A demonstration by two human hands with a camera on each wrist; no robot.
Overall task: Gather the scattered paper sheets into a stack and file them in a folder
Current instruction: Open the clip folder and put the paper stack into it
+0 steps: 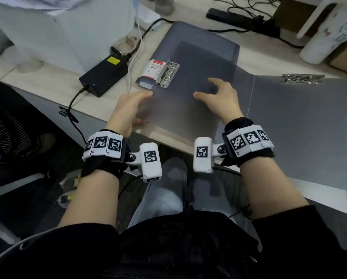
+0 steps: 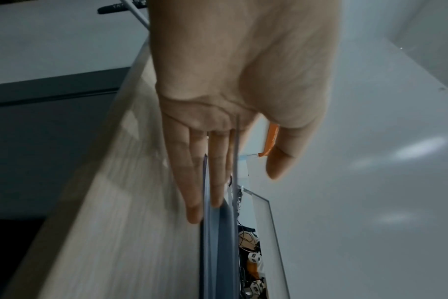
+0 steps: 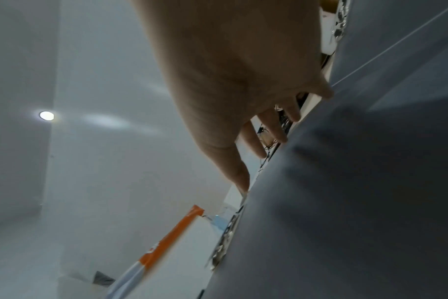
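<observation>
Head view shows me the grey paper sheets (image 1: pixel 180 105) lying on the open grey folder (image 1: pixel 301 125) at the near edge of the desk (image 1: pixel 54 77), below the folder's metal clip (image 1: pixel 167 74). My left hand (image 1: pixel 128 109) holds the sheets' left edge, fingers under and thumb on top, which the left wrist view confirms. My right hand (image 1: pixel 219 101) hovers spread and relaxed just over the sheets, grasping nothing, while a black power adapter (image 1: pixel 104 75) sits left of the folder.
</observation>
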